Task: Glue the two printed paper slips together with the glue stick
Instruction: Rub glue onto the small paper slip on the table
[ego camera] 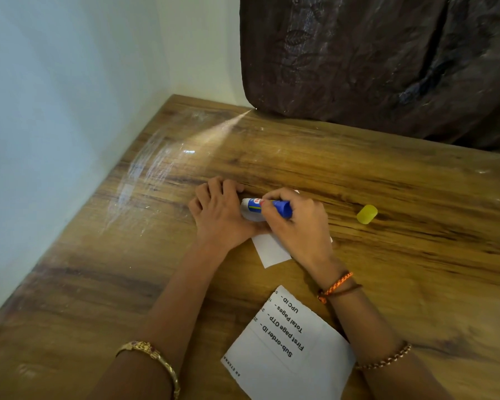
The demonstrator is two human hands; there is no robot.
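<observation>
Slip [286, 342] labelled "Sub-order ID", "Total pages"

Blue and white glue stick [267, 207] with red on its label, yellow cap [367, 214], white slip [272, 249], white slip with black print [289, 346], brown wood-grain table [387, 174], dark brown leaf-patterned curtain [373, 53], orange braided wristband [336, 285], gold bangle [153, 359].

At frame centre, the left hand [218, 215] lies flat, fingers spread; the right hand [296, 223], just beside it, curls in a grip, thumb seemingly hidden.
</observation>
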